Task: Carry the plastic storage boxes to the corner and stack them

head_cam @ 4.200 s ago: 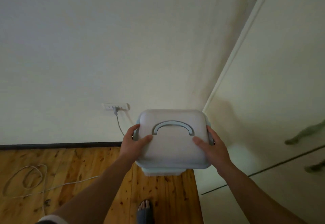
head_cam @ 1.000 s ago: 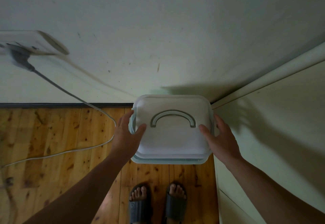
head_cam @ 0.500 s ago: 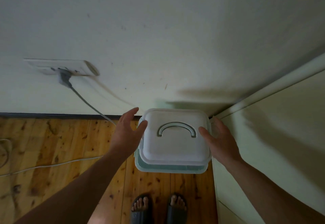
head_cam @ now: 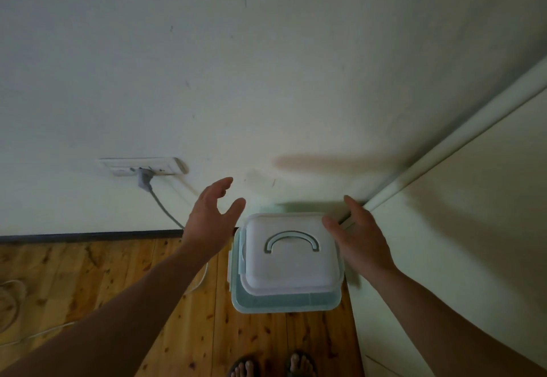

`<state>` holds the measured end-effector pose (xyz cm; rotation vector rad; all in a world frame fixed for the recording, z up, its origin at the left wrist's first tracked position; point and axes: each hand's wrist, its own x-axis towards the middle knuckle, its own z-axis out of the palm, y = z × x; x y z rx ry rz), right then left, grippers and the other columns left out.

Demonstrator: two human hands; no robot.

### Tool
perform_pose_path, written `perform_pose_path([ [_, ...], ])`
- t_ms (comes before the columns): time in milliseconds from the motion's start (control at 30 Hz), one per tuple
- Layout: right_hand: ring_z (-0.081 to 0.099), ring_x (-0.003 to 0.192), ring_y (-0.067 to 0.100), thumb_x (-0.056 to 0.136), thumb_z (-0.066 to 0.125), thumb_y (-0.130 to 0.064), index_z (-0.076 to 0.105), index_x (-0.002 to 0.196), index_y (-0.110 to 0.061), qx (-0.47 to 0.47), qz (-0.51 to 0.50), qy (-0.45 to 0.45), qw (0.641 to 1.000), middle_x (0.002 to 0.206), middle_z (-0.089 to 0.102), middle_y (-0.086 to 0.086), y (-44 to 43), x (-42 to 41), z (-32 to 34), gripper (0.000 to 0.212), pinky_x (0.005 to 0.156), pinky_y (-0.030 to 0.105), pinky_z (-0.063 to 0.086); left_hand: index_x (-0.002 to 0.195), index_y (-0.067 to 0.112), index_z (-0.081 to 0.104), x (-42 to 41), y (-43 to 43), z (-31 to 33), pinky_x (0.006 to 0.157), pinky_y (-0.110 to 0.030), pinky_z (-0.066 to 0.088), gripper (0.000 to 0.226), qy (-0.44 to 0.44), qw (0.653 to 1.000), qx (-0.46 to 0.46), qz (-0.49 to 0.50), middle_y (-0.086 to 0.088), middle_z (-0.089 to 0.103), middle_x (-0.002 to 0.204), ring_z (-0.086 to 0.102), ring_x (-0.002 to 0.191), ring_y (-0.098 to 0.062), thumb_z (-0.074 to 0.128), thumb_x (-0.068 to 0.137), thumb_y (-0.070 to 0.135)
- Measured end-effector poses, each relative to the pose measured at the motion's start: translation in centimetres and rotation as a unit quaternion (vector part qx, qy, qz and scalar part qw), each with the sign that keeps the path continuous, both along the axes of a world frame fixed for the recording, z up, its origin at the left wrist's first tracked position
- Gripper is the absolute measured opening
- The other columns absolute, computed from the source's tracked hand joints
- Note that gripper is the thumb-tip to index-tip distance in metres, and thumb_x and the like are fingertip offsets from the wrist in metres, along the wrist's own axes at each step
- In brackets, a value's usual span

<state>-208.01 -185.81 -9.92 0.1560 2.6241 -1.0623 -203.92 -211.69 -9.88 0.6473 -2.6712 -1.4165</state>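
A white plastic storage box [head_cam: 291, 270] with a grey arched handle on its lid sits on top of a wider pale green box [head_cam: 284, 302] on the wooden floor, in the corner between wall and cupboard. My left hand [head_cam: 211, 217] hovers to the left of the stack, fingers spread, touching nothing. My right hand [head_cam: 362, 237] hovers at the top box's right edge, fingers loose, holding nothing.
A wall socket [head_cam: 145, 166] with a grey plug and cable [head_cam: 165, 211] is on the wall to the left. A white cord [head_cam: 17, 317] lies on the floor at far left. A pale cupboard panel [head_cam: 461, 228] bounds the right. My sandalled feet [head_cam: 269, 366] stand below the stack.
Both hands have let go of the top box and lifted away from its sides. The box now rests on the lower box. The view has pulled back upward.
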Motion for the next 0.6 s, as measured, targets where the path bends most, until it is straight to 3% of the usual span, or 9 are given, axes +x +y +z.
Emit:
perform_pose_path([
  [200,0.036,0.137,0.020,0.088,0.057,-0.056,0.029,0.149,-0.035,-0.001,0.007,0.055,0.998,0.154,0.032,-0.003,-1.2,0.0,6.5,0.070,0.104,0.040,0.035,0.140,0.029,0.045,-1.0,-0.8,6.7,0.102,-0.029,0.039,0.051,0.037,0.999,0.003,-0.019,0.008,0.050,0.139,0.047,0.122,-0.006,0.060,0.092,0.037],
  [400,0.036,0.136,0.011,0.086,0.057,-0.059,0.029,0.149,-0.036,-0.009,0.046,0.099,0.994,0.154,0.031,-0.008,-2.3,-0.4,12.1,0.072,0.098,0.027,0.029,0.139,0.028,0.045,-1.8,-1.2,12.7,0.104,-0.031,0.040,0.050,0.074,0.997,0.010,-0.024,0.008,0.050,0.137,0.048,0.121,-0.006,0.060,0.092,0.037],
  [600,0.035,0.136,0.009,0.086,0.056,-0.061,0.031,0.148,-0.034,-0.012,0.084,0.136,0.987,0.153,0.033,-0.010,-3.0,0.8,17.7,0.073,0.102,0.027,0.030,0.138,0.027,0.047,-0.8,-1.0,17.9,0.099,-0.026,0.040,0.049,0.098,0.994,0.032,-0.025,0.009,0.052,0.136,0.049,0.118,-0.004,0.061,0.091,0.036],
])
